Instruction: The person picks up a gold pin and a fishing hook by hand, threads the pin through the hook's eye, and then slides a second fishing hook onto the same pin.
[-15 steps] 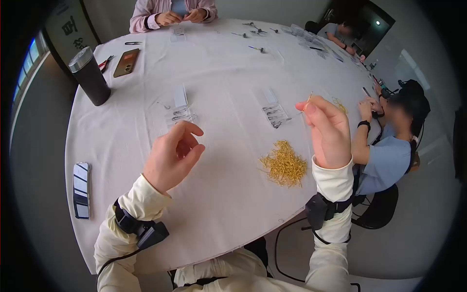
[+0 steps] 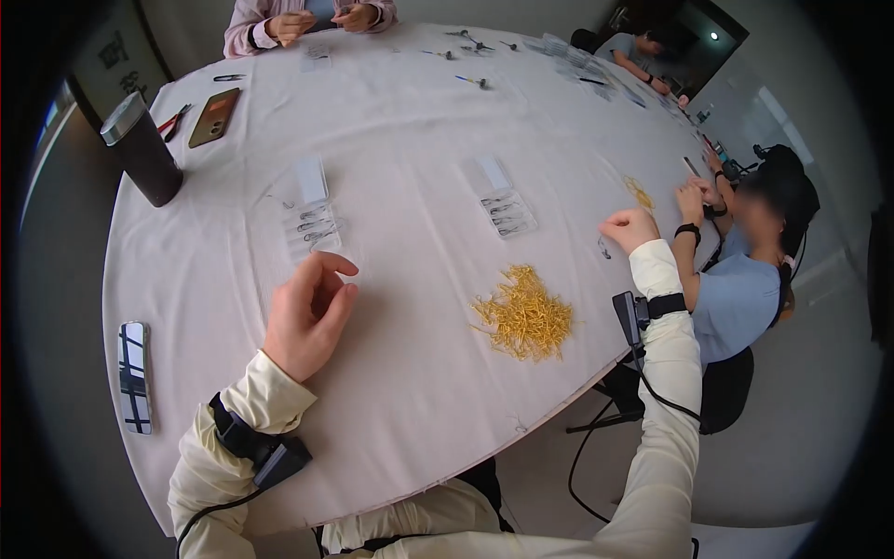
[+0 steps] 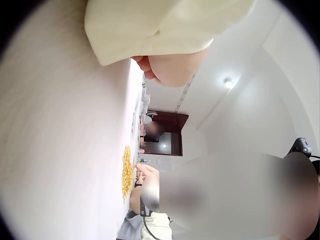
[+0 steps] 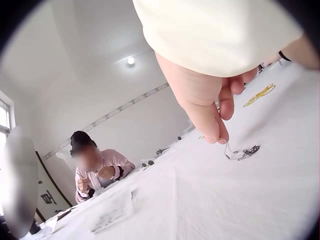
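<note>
My right hand (image 2: 631, 229), over the right side of the table, pinches a thin gold-coloured piece (image 4: 204, 138) between thumb and fingertips. A fine thread or wire (image 4: 227, 151) runs from the fingertips to a small dark bundle (image 4: 246, 153) close over the cloth. My left hand (image 2: 305, 315) holds nothing visible, its fingers loosely bent, just in front of a clear box (image 2: 312, 210) with dark looped pieces. Another such box (image 2: 506, 210) with its lid up lies mid-table. A heap of thin gold pieces (image 2: 523, 315) is between my forearms.
A phone (image 2: 135, 377) lies at the left edge, with a tumbler (image 2: 142, 154), pliers (image 2: 173, 123) and a brown phone (image 2: 214, 118) farther back. Gold loops (image 2: 640, 192) lie beyond my right hand. A person in blue (image 2: 745, 298) sits close on the right; others sit farther round.
My right hand has moved right and down toward the cloth, away from the middle box, still pinching the piece. My left hand has kept its loose bend near the left box.
</note>
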A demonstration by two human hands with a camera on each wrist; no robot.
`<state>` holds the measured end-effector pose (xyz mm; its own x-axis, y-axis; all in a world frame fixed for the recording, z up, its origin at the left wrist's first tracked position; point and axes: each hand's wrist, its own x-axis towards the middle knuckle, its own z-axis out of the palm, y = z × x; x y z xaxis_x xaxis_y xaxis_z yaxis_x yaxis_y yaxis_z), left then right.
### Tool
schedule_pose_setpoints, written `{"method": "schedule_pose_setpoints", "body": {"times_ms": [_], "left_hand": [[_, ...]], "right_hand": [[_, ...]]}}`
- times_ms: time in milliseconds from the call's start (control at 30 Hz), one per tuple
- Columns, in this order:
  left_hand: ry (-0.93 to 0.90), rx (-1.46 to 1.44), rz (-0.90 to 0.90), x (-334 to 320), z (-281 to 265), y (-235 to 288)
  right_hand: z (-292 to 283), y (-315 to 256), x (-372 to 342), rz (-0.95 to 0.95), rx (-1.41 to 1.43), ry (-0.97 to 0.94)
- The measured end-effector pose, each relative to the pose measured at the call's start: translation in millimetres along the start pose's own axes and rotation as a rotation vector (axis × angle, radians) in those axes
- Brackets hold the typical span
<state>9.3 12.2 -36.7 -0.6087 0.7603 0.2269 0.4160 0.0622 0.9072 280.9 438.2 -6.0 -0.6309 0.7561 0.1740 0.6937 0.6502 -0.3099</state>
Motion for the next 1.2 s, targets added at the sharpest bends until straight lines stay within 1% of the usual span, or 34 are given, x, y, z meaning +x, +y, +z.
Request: {"method": "schedule_pose_setpoints", "body": {"times_ms": [67, 200, 300, 367, 400, 467, 533, 600, 633, 700, 733, 800, 833, 867, 933, 967, 1033, 1067, 1100, 1200], "left_hand": [[-0.01, -0.046, 0.027, 0, 0, -3], [-0.052, -0.052, -0.022, -1, -2, 1], [-0.062, -0.029, -0.013, -1, -1, 1], [-0.055, -0.026, 0.008, -1, 0, 1], [-0.047, -0.024, 0.001, 0, 1, 1], [-0.055, 0.015, 0.016, 1, -1, 0], [-0.059, -0.017, 0.024, 1, -3, -2], [-0.065, -0.063, 0.002, -1, -4, -3], [-0.052, -0.063, -0.008, -2, -6, -2], [-0.04, -0.118, -0.076, -3, -8, -1], [-0.035, -0.118, -0.083, -3, -7, -2], [0.133, -0.204, -0.077, -1, -6, -5], [0.19, -0.201, -0.063, 0, -9, -6], [0.193, -0.199, -0.067, 3, -12, -9], [0.372, -0.274, -0.019, 8, -18, -21], [0.401, -0.333, -0.028, 12, -21, -26], [0.419, -0.347, -0.031, 14, -23, -32], [0.44, -0.35, -0.035, 14, -24, -33], [0.434, -0.288, -0.081, 14, -25, -27], [0.419, -0.318, -0.029, 12, -22, -26]], "right_hand": [[7, 0, 11, 0.043, 0.015, -0.037], [12, 2, 21, 0.048, 0.048, -0.079], [10, 3, 19, 0.032, 0.043, -0.045], [6, 3, 17, 0.029, 0.143, 0.022], [1, -2, 14, 0.021, 0.145, 0.014], [-6, -29, 6, -0.092, 0.214, 0.011], [-12, -71, -10, -0.222, 0.229, -0.06], [-15, -116, -38, -0.248, 0.192, -0.16], [-13, -131, -51, -0.26, 0.192, -0.171], [-6, -153, -72, -0.451, 0.236, -0.454], [-1, -160, -80, -0.456, 0.235, -0.461], [8, -171, -91, -0.521, 0.119, -0.432], [12, -174, -94, -0.506, 0.147, -0.406], [15, -178, -98, -0.509, 0.148, -0.41], [19, -186, -104, -0.492, 0.235, -0.385], [21, -191, -107, -0.491, 0.227, -0.381], [28, -199, -115, -0.634, 0.039, -0.23], [32, -197, -117, -0.635, 0.039, -0.231], [37, -196, -117, -0.638, 0.031, -0.225], [42, -198, -116, -0.65, 0.021, -0.2]]}}
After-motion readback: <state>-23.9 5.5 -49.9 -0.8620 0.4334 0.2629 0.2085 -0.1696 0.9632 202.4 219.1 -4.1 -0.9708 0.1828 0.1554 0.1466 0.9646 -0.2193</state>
